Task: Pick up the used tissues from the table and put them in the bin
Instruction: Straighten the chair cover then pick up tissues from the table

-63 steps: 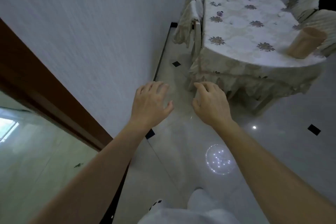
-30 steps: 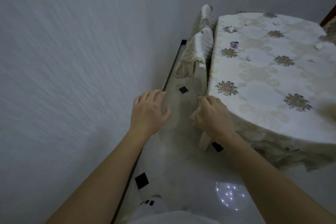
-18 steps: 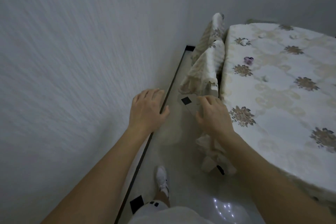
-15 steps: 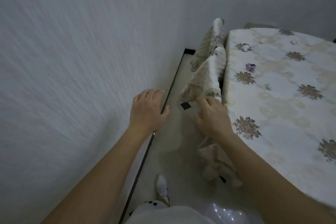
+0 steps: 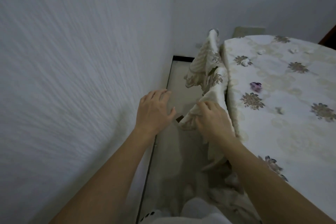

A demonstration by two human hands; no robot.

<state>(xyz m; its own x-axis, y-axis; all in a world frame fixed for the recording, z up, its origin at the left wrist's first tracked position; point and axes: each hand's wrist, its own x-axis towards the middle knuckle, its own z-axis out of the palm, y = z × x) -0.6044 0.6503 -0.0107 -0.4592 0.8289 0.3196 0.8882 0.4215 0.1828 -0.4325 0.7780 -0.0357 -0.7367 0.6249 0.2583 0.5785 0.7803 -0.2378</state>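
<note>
Several small crumpled white tissues lie on the flower-patterned tablecloth of the table point(image 5: 283, 132): one tissue point(image 5: 245, 63) near the far left edge, another tissue point(image 5: 294, 50) further back, a third tissue point(image 5: 279, 110) nearer to me. A purple-and-white crumpled piece point(image 5: 256, 86) lies between them. My left hand point(image 5: 154, 110) hovers over the floor with relaxed fingers, holding nothing. My right hand point(image 5: 212, 120) hangs beside the table's left edge, in front of a chair cover, fingers loosely bent and empty. The bin is out of view.
A white textured wall point(image 5: 72, 78) runs close on the left, leaving a narrow strip of tiled floor point(image 5: 174, 151) between it and the table. Two fabric-covered chairs point(image 5: 209, 71) stand tucked against the table's left side. My white shoe point(image 5: 192, 209) shows at the bottom.
I have walked up along the wall to the table's left side; the table and chairs now fill the right. The bin that stood on the table's right edge has left the view. Both hands stay empty.
</note>
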